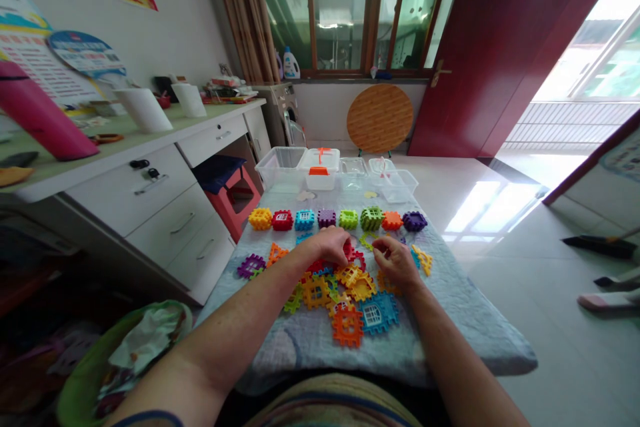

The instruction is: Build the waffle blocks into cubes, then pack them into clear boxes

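My left hand point(334, 245) is closed and reaches down among red toothed plastic building tiles point(357, 257); its fingertips are hidden, so what it holds cannot be made out. Fingers pinched, my right hand point(397, 260) is at the edge of a lime-green toothed tile point(369, 240). Below the hands lies a loose pile: yellow tiles point(361, 285), an orange tile point(347, 325) and a blue tile with a white window point(377, 313). Beyond them stands a row of assembled cubes, among them a yellow one point(261, 219), a green one point(371, 218) and a dark purple one point(415, 221).
Clear plastic bins point(283, 170) and a box with an orange latch point(321, 170) stand at the table's far end. A yellow triangle point(425, 259) lies right, purple tiles point(251, 266) left. A desk point(165, 180) and a green basket point(75, 373) flank the left side.
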Action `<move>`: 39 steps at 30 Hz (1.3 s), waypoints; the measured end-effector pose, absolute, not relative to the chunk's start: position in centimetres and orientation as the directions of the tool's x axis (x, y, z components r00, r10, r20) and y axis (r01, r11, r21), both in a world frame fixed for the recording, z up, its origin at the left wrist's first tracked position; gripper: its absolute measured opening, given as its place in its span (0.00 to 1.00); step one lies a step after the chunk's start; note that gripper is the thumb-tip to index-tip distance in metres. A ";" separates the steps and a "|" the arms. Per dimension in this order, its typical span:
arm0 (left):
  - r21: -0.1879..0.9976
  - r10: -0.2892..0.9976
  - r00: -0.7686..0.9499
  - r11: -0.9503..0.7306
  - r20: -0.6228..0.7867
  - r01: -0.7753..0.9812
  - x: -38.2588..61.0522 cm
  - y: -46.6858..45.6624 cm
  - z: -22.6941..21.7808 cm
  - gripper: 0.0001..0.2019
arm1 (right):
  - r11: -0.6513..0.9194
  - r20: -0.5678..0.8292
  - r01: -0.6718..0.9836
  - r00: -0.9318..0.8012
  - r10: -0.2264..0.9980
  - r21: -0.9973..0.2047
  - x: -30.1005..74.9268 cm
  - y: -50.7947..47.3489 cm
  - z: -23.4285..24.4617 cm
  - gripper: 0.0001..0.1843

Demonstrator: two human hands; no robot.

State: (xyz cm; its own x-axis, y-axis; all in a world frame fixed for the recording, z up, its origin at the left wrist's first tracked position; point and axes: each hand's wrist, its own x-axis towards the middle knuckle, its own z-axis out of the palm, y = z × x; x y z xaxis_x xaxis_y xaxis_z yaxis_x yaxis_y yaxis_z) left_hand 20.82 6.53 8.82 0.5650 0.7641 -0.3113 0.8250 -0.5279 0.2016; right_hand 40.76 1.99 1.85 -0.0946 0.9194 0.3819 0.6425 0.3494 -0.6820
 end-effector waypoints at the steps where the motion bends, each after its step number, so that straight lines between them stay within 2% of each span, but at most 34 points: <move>1: 0.192 0.774 0.561 -0.528 -0.294 0.828 20.8 6.3 9.0 0.16 | 0.351 0.386 0.642 -0.092 0.918 -0.682 40.8 2.0 1.9 0.09; 5: 0.212 0.775 0.612 -0.579 -0.157 0.787 19.4 5.6 9.9 0.23 | 0.358 0.398 0.644 -0.089 0.913 -0.677 40.9 1.9 2.0 0.10; 8: 0.236 0.758 0.652 -0.629 -0.023 0.740 16.3 5.6 11.1 0.23 | 0.354 0.399 0.652 -0.086 0.913 -0.670 41.0 1.8 2.0 0.10; 12: 0.186 0.850 0.522 -0.526 0.074 0.830 10.3 7.4 12.9 0.23 | 0.350 0.402 0.657 -0.078 0.912 -0.668 40.9 1.9 2.0 0.11; 14: 0.149 0.895 0.444 -0.445 0.043 0.883 7.5 8.9 13.5 0.23 | 0.352 0.404 0.660 -0.080 0.911 -0.663 40.9 1.9 2.0 0.11; 18: 0.041 0.939 0.326 -0.323 -0.110 0.945 4.2 11.4 13.5 0.26 | 0.348 0.403 0.664 -0.077 0.912 -0.662 40.9 1.8 2.0 0.11; 24: 0.014 0.927 0.318 -0.321 -0.198 0.947 3.5 13.3 11.8 0.26 | 0.331 0.384 0.664 -0.071 0.921 -0.671 41.0 2.0 1.6 0.10; 31: 0.002 0.915 0.324 -0.333 -0.240 0.943 3.5 14.8 9.9 0.25 | 0.330 0.376 0.663 -0.078 0.923 -0.671 41.1 2.0 1.5 0.10; 39: 0.001 0.914 0.313 -0.324 -0.260 0.946 3.5 14.9 9.0 0.30 | 0.313 0.352 0.674 -0.083 0.932 -0.669 41.1 1.9 1.4 0.10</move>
State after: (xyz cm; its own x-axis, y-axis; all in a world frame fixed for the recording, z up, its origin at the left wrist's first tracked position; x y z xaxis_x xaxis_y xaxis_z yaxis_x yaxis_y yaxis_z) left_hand 3.46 14.88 9.01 0.3132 0.9135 -0.2596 0.9460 -0.3240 0.0013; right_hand 41.11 1.93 1.39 -0.0826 0.9322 0.3523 0.6738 0.3127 -0.6695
